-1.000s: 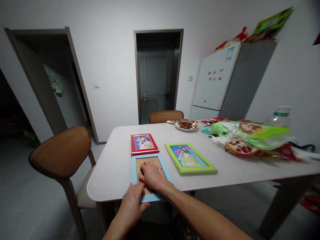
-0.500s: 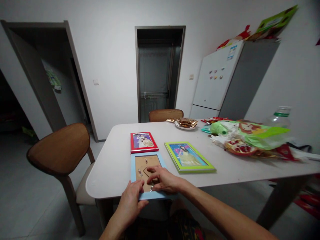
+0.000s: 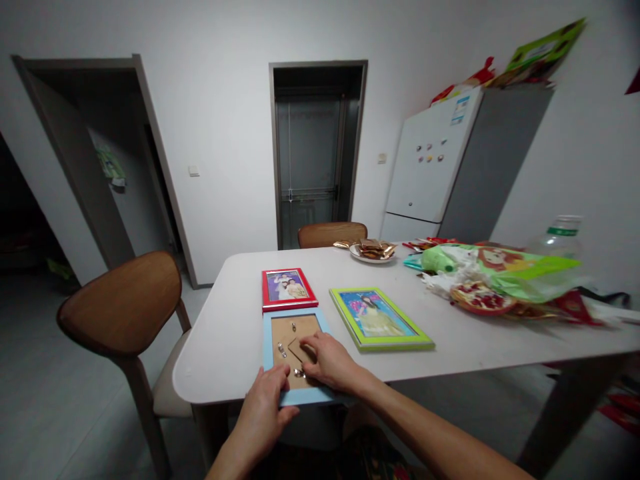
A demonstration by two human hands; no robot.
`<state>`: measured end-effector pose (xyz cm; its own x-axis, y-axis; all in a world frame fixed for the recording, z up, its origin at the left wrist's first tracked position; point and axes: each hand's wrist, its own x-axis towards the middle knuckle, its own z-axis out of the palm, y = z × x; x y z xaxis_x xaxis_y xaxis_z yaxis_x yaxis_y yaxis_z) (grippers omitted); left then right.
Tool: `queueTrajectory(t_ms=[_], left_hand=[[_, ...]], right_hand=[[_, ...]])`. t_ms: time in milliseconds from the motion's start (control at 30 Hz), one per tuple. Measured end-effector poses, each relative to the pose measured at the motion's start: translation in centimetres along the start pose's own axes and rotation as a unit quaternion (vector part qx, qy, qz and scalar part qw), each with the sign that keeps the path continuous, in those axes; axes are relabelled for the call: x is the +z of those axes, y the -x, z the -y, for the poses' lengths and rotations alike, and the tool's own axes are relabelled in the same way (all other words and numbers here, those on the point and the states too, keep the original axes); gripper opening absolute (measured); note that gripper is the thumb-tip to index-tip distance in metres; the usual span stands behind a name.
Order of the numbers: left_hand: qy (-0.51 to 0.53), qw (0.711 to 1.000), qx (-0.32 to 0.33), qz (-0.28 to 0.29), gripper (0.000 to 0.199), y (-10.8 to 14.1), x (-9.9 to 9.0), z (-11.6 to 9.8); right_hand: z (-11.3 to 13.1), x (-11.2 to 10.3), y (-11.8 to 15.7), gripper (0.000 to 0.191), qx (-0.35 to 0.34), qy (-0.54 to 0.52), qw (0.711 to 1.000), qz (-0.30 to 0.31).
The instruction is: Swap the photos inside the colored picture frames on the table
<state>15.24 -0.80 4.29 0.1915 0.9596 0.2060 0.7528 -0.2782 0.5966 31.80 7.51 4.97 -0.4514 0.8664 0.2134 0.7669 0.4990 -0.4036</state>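
A light blue picture frame (image 3: 268, 337) lies face down at the table's near edge, its brown backing board (image 3: 281, 328) upward. Small metal clips sit along the board's top, left and bottom; a thin V-shaped line marks its middle. My left hand (image 3: 267, 403) grips the frame's lower left corner, fingers on top and thumb at the near edge. Over the board's right side is my right hand (image 3: 330, 360), fingers curved and apart, beside the bottom clip (image 3: 299, 373). It hides the board's right edge.
Behind the blue frame lies a red picture frame (image 3: 290, 307); a green picture frame (image 3: 385, 347) lies to the right. Farther back stand a plate of wrapped snacks (image 3: 373, 252) and a plastic bottle (image 3: 560, 240). A cut pomegranate (image 3: 483, 300) and bags crowd the right side.
My right hand has shifted slightly up and to the right over the board. The bottom clip now lies more level. My left hand keeps its place on the frame.
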Motion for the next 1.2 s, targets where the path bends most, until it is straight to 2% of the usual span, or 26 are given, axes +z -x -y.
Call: queueTrajectory(t_ms=[100,200,300,433,533,633,700,767,867,967,1067,1133,1200], left_hand=[[0.0,1.0,-0.003,0.008,0.042,0.0,-0.1,-0.3],[0.015,1.0,0.004,0.004,0.035,0.1,0.1,-0.1],[0.068,0.998,0.002,-0.01,0.037,0.0,0.1,0.3],[0.171,0.983,-0.041,-0.061,0.042,-0.7,-0.1,0.3],[0.292,0.95,-0.066,-0.089,0.038,-1.8,-0.3,0.0],[0.42,0.895,-0.097,-0.118,0.037,-2.3,-1.2,0.2],[0.476,0.862,-0.123,-0.126,0.041,-2.1,-2.5,1.0],[0.492,0.848,-0.153,-0.126,0.044,-1.3,-4.2,2.5],[0.45,0.859,-0.205,-0.132,0.042,0.3,-6.6,5.3],[0.395,0.877,-0.239,-0.135,0.041,1.4,-7.9,7.7],[0.301,0.912,-0.241,-0.142,0.039,1.6,-8.0,9.2],[0.195,0.943,-0.222,-0.155,0.038,1.5,-7.8,9.8],[0.078,0.961,-0.203,-0.169,0.037,1.3,-7.4,10.2]], right_hand=[[0.2,0.0,-0.4,0.045,0.016,-0.014,1.0,0.005],[0.3,-0.4,-0.7,0.043,0.021,-0.015,1.0,-0.002],[0.1,-0.9,-0.8,0.04,0.024,-0.013,1.0,-0.007],[0.6,-2.1,-0.8,0.036,0.033,-0.028,0.999,-0.013],[2.1,-3.2,-0.7,0.032,0.018,-0.041,0.999,-0.032],[3.7,-4.0,-0.5,0.033,-0.029,-0.075,0.996,-0.05],[3.8,-4.3,-0.4,0.034,-0.045,-0.09,0.993,-0.068],[2.7,-4.3,-0.3,0.034,-0.025,-0.073,0.993,-0.088],[-0.2,-3.5,-0.1,0.036,0.049,0.0,0.996,-0.078],[-2.8,-2.2,0.3,0.041,0.096,0.054,0.993,-0.044],[-4.1,-1.0,0.4,0.047,0.11,0.078,0.99,-0.033],[-4.4,-0.5,0.2,0.051,0.123,0.08,0.989,-0.026],[-4.7,-0.3,-0.1,0.053,0.136,0.071,0.988,-0.022]])
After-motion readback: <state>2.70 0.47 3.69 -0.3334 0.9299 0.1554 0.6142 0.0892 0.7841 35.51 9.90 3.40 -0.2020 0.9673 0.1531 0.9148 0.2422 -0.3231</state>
